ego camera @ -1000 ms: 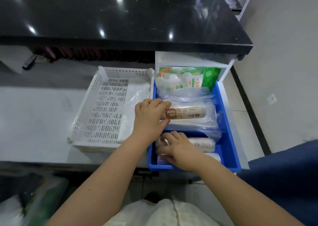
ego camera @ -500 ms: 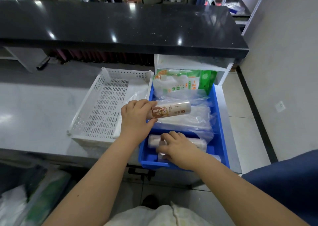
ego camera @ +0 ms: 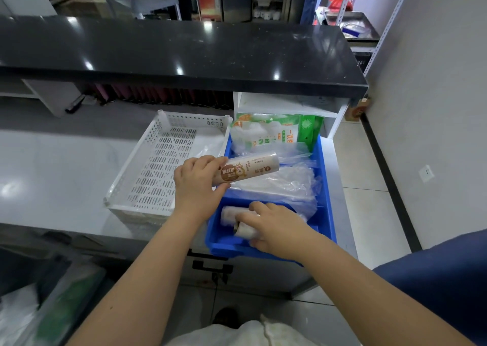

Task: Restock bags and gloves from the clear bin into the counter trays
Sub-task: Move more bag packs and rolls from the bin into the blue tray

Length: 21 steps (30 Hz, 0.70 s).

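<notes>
Left hand (ego camera: 196, 185): closed round one end of a roll (ego camera: 246, 171) of bags with a brown label, held up over the blue tray (ego camera: 326, 177), the free end pointing right and slightly up.
Right hand (ego camera: 276, 229): fingers curled over a second roll (ego camera: 232, 215) lying in the near end of the blue tray; it seems to be gripping it, though the palm hides most of the roll.
Blue tray: on the desk (ego camera: 52, 166) at its right end, holding loose clear bags (ego camera: 284, 185) in the middle and green-printed packs (ego camera: 274, 132) at the far end.
White tray (ego camera: 163, 166): just left of the blue one, touching it, mostly bare with a clear sheet along its right side.
Clear bin: not identifiable in this view.
Handling, roll: likely light and fairly stiff as a cylinder, with a slick film skin; a wrap around the middle looks safer than a pinch at one end, where it could tip or slide.
Handling, loose bags: soft, slippery, apt to fan out; better pressed flat and lifted as a stack.
</notes>
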### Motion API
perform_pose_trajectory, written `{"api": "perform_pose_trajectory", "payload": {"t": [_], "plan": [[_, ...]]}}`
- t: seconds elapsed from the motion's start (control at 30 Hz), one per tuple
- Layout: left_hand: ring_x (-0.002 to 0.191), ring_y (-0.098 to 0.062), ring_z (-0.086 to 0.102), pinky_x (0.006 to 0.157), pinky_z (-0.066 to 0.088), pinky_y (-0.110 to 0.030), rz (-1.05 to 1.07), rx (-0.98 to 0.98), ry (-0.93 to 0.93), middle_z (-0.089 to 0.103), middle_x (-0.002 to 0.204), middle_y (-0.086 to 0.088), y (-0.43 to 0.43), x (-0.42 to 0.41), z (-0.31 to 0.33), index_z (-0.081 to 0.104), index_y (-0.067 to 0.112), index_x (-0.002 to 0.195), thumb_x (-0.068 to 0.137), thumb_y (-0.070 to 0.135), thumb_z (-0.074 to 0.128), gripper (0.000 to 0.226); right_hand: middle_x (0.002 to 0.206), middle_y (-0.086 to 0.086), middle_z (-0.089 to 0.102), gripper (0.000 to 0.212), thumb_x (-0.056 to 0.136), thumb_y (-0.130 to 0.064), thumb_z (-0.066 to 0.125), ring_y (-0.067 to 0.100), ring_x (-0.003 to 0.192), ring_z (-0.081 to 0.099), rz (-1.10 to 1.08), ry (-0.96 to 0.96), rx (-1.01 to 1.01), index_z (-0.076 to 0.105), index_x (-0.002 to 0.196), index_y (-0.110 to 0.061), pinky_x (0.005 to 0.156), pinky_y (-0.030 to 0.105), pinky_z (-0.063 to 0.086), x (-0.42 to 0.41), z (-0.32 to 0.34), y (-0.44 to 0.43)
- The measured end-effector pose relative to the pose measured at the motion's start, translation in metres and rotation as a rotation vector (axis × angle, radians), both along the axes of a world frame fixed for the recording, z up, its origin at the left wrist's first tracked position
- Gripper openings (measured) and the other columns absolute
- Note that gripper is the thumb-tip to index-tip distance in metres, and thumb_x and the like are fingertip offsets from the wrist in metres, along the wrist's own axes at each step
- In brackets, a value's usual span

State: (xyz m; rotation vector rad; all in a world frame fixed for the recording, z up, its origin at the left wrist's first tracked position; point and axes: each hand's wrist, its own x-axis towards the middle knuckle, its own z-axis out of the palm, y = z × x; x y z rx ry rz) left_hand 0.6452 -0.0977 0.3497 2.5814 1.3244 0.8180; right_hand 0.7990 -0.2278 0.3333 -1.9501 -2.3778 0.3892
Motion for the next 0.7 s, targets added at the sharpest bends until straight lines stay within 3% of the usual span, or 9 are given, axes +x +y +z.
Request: {"api": "perform_pose_trajectory", "payload": {"t": [0.1, 0.2, 0.3, 0.47, 0.7], "plan": [[0.105, -0.025, 0.049, 0.088, 0.031, -0.040, 0.004, 0.004, 0.000, 0.062, 0.116, 0.005, -0.003, -0.001, 0.001, 0.061, 0.029, 0.120, 0.070, 0.032, 0.080, 0.054, 0.117, 0.002, 0.048, 0.062, 0.086, -0.032, 0.060, 0.025, 0.094, 0.056, -0.058, 0.079, -0.018, 0.020, 0.132, -0.044, 0.072, 0.037, 0.048, -0.001, -0.005, -0.011], [0.105, -0.025, 0.050, 0.088, 0.032, -0.040, 0.000, -0.006, 0.011, 0.062, 0.117, 0.005, -0.007, -0.002, 0.000, 0.061, 0.029, 0.121, 0.071, 0.032, 0.080, 0.054, 0.120, 0.002, 0.051, 0.064, 0.087, -0.028, 0.060, 0.024, 0.102, 0.055, -0.086, 0.136, 0.018, 0.019, 0.134, -0.041, 0.081, 0.039, 0.050, -0.007, -0.009, -0.015], [0.105, -0.023, 0.049, 0.088, 0.032, -0.039, 0.003, -0.032, 0.006, 0.062, 0.117, 0.007, -0.010, -0.008, -0.003, 0.060, 0.030, 0.122, 0.071, 0.033, 0.080, 0.055, 0.127, -0.001, 0.055, 0.061, 0.083, -0.028, 0.065, 0.021, 0.110, 0.055, -0.148, 0.195, 0.115, 0.027, 0.130, -0.034, 0.091, 0.038, 0.046, -0.018, -0.006, -0.017], [0.105, -0.018, 0.046, 0.087, 0.030, -0.036, 0.009, -0.104, 0.012, 0.059, 0.117, 0.011, -0.008, -0.017, -0.007, 0.057, 0.034, 0.123, 0.073, 0.038, 0.076, 0.054, 0.120, 0.005, 0.061, 0.054, 0.074, -0.011, 0.070, 0.029, 0.101, 0.057, -0.046, 0.032, 0.345, 0.049, 0.123, -0.018, 0.086, 0.044, 0.047, -0.025, 0.019, -0.014], [0.110, -0.015, 0.045, 0.089, 0.030, -0.033, -0.117, -0.193, 0.075, 0.058, 0.123, 0.015, -0.015, -0.010, -0.010, 0.056, 0.038, 0.124, 0.071, 0.042, 0.077, 0.057, 0.122, 0.005, 0.062, 0.052, 0.075, -0.014, 0.074, 0.027, 0.109, 0.056, -0.225, 0.056, 0.519, 0.057, 0.124, -0.019, 0.093, 0.045, 0.044, 0.013, 0.063, -0.018]]}}
